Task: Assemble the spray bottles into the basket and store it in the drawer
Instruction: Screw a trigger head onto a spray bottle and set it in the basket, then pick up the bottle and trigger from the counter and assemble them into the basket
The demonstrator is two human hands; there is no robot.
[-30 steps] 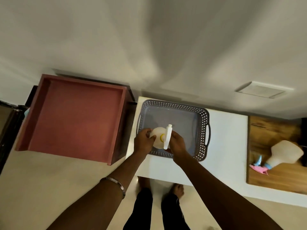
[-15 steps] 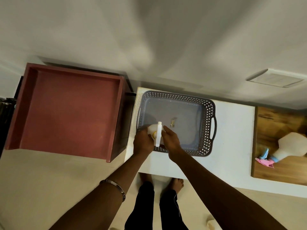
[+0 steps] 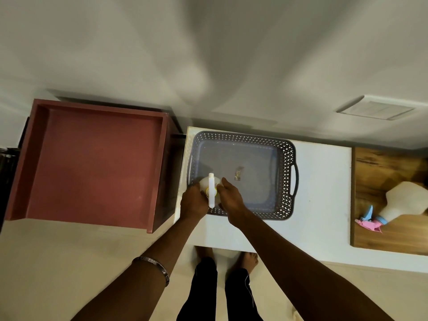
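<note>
1. Head view, nearest part: the person stood at the white table (image 3: 319,205), bare feet under its edge, both forearms reaching forward, a metal bracelet (image 3: 151,266) on the left wrist.
2. Both hands were close together at the near-left corner of the grey basket (image 3: 287,158). The left hand (image 3: 193,201) was curled round the pale body of the white spray bottle (image 3: 209,185); the right hand (image 3: 231,198) touched the bottle near its yellow collar — whether its fingers pinched the collar, I cannot tell.
3. The bottle stood upright just inside the basket wall, so the step in hand looked like setting the first bottle down in the basket.
4. Further right, the second spray bottle (image 3: 403,202), with pink and blue trigger, lay on its side on the wooden board (image 3: 379,163), well apart from the basket.
5. The next move probably called for letting go gently and reaching far right for that bottle.
6. Farthest left, the red drawer (image 3: 39,158) stood open — ready for the basket.
</note>
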